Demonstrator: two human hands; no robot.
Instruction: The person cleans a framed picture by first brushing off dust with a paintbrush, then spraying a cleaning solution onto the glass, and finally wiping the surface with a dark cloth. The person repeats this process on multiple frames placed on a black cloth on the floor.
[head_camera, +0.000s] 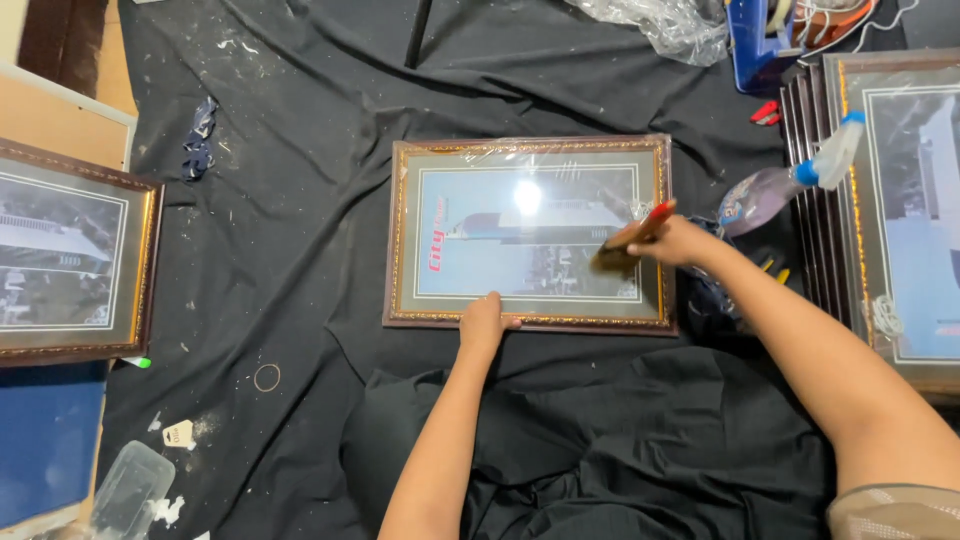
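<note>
The left hand (484, 322) presses its fingers flat on the framed picture's (528, 232) lower edge; the right hand (678, 240) has its fingers closed around a brush (632, 238) over the glass.

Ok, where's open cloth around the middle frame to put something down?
Widest free patch: black cloth between the middle frame and the left frame. More lies above it, below the plastic wrap. The right is crowded: right hand with brush, spray bottle, stacked frames.
</note>
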